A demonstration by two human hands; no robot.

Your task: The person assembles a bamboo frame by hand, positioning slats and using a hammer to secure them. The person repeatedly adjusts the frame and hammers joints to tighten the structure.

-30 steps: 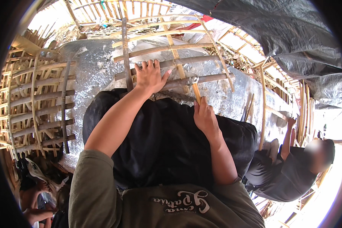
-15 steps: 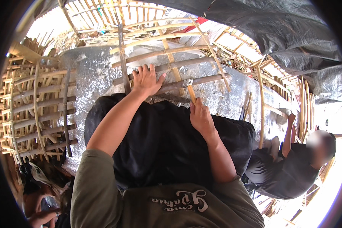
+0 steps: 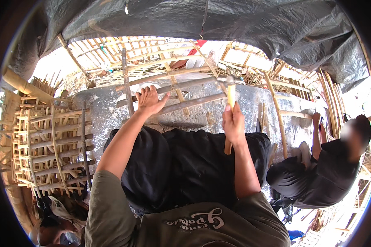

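Note:
In my right hand (image 3: 234,123) is a hammer (image 3: 231,96), its wooden handle upright in the closed fingers and its metal head over the right part of a bamboo frame (image 3: 196,102). This frame is a lattice of long slats crossed by shorter strips, lying in front of my knees. My left hand (image 3: 151,100) rests on its near left slats, fingers spread and thumb out to the side. Below the near slat shows a grey block (image 3: 183,119). Whether the hammer head touches the wood, I cannot tell.
A stack of bamboo lattices (image 3: 57,144) stands at the left. Silvery sheeting (image 3: 107,111) covers the ground, and a dark tarp (image 3: 165,18) hangs overhead. At the right sits another person (image 3: 317,177) in black beside bamboo pieces. Part of someone else (image 3: 55,226) shows lower left.
My right hand has raised the hammer and shifted right along the frame. My left hand stays on the left slats. The view has tilted up, showing more tarp.

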